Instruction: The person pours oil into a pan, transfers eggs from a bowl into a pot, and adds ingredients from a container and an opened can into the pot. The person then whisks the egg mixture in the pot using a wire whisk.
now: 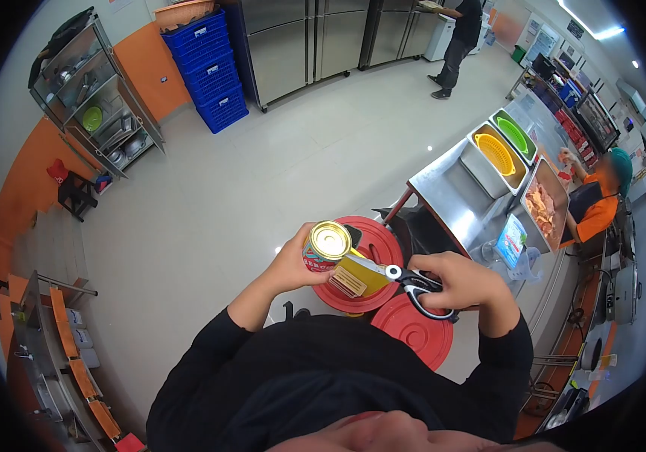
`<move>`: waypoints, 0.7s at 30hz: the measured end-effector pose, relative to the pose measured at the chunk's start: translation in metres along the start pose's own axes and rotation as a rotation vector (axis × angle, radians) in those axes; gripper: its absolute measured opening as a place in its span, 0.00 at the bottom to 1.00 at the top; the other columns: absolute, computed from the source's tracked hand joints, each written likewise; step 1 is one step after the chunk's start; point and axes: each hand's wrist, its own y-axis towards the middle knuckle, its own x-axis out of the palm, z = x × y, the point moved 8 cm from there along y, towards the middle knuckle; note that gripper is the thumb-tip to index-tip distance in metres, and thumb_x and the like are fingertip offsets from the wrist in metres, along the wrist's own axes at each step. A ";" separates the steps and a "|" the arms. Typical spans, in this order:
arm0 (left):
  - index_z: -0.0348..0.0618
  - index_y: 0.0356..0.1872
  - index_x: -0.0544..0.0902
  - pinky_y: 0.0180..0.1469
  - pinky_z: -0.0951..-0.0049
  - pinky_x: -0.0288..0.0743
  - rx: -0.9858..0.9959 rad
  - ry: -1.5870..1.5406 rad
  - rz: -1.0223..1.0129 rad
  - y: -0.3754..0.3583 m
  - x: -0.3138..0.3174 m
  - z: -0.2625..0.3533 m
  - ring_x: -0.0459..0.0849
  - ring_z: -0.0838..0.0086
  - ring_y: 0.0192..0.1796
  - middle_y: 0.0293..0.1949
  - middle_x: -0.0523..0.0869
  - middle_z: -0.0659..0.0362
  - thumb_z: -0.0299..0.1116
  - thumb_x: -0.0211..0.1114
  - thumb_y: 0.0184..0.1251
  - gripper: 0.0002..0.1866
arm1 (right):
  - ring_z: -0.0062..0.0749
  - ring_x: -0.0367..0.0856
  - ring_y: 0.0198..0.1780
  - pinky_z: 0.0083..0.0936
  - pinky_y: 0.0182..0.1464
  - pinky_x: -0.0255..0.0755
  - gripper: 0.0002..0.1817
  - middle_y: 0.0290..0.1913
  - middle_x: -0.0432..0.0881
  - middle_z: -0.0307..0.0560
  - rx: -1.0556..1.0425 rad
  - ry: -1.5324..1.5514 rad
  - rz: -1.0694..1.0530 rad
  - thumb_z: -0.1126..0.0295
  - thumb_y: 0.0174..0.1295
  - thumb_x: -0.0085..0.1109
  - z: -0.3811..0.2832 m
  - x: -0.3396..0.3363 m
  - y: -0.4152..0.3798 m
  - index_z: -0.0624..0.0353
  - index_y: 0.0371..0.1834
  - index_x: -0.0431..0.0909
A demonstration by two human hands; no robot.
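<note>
My left hand grips a tin can with a gold-coloured top and a red printed side. A yellow sheet with a printed panel extends from the can's side, below the blades. In my right hand is a pair of scissors with black and white handles, my fingers wrapped round the loops. The scissor blades point left, their tips close to the can's edge and over the yellow sheet. Beneath both hands are a round red lid and a second red lid.
A steel table on the right carries pans with yellow and green baskets, a tray of raw meat and a blue-white packet. A co-worker works beyond it. Blue crates and steel fridges line the back.
</note>
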 end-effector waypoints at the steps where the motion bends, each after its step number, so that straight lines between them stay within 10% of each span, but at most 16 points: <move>1: 0.39 0.65 0.67 0.65 0.67 0.71 -0.015 0.020 0.020 0.000 -0.001 -0.001 0.79 0.71 0.60 0.56 0.80 0.55 0.31 0.81 0.44 0.44 | 0.43 0.80 0.27 0.34 0.33 0.72 0.18 0.24 0.77 0.50 0.007 -0.097 0.032 0.63 0.52 0.65 -0.005 -0.002 0.000 0.59 0.43 0.74; 16: 0.41 0.66 0.65 0.65 0.65 0.73 0.006 -0.268 0.143 -0.005 0.016 -0.016 0.80 0.68 0.61 0.57 0.80 0.53 0.34 0.80 0.48 0.43 | 0.50 0.79 0.29 0.37 0.35 0.73 0.20 0.29 0.78 0.58 -0.073 0.053 0.256 0.67 0.49 0.64 0.032 0.052 0.032 0.66 0.43 0.72; 21: 0.40 0.64 0.66 0.64 0.66 0.73 -0.018 -0.019 0.208 -0.013 -0.002 0.002 0.80 0.69 0.61 0.56 0.81 0.53 0.33 0.81 0.46 0.43 | 0.29 0.77 0.30 0.28 0.34 0.71 0.20 0.28 0.76 0.48 -0.009 0.208 0.032 0.71 0.51 0.60 0.057 0.046 0.017 0.62 0.49 0.70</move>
